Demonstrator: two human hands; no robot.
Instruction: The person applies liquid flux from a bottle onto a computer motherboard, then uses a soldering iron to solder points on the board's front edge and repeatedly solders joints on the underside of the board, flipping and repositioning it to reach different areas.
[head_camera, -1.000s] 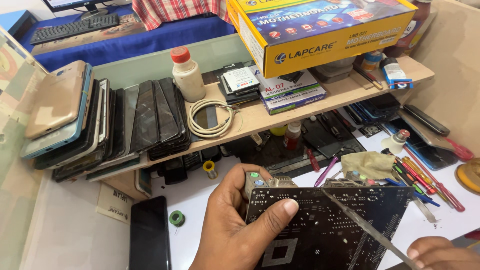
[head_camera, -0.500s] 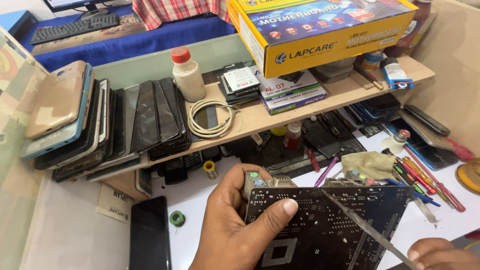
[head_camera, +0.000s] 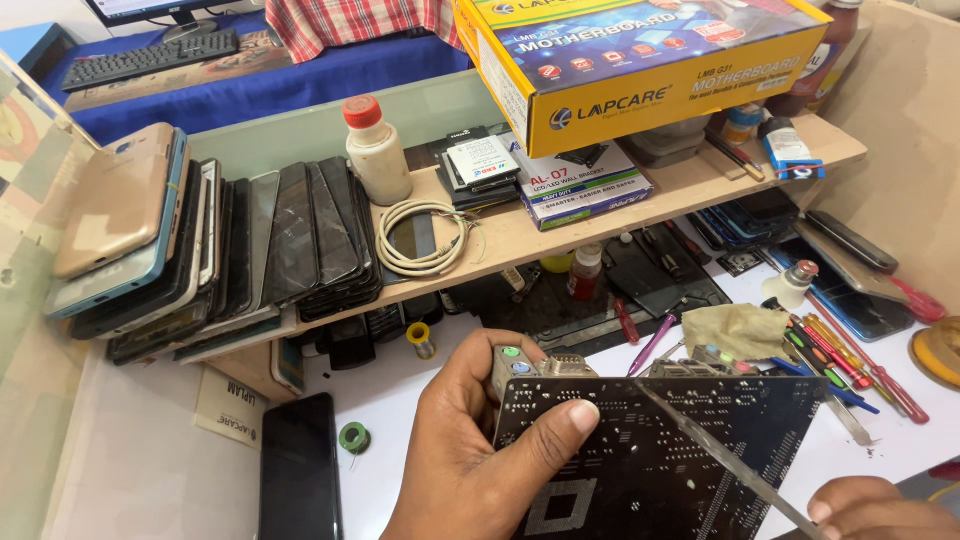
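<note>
The left hand (head_camera: 480, 470) grasps a black motherboard (head_camera: 660, 460) by its port-side edge, thumb pressed flat on the underside of the board and fingers curled behind the grey connector block with its green and blue sockets, holding it tilted up above the white worktable (head_camera: 150, 480). The right hand (head_camera: 880, 510) shows only at the lower right corner, pinching the end of long metal tweezers (head_camera: 730, 465) whose tips lie across the board near its upper middle. Compared with the frames from a second and half a second ago, almost nothing has shifted: board, thumb and tweezers keep the same pose, so the work on the board's underside reads as a steady pause or fine probing rather than a new move. Just beside the left wrist lie a dark smartphone (head_camera: 300, 470) and a small green solder spool (head_camera: 353, 437). Above, a wooden shelf (head_camera: 520, 240) carries a row of phones stood on edge (head_camera: 200, 250), a white bottle with a red cap (head_camera: 378, 150), a coiled cable (head_camera: 420, 235) and a yellow motherboard box (head_camera: 640, 60)
</note>
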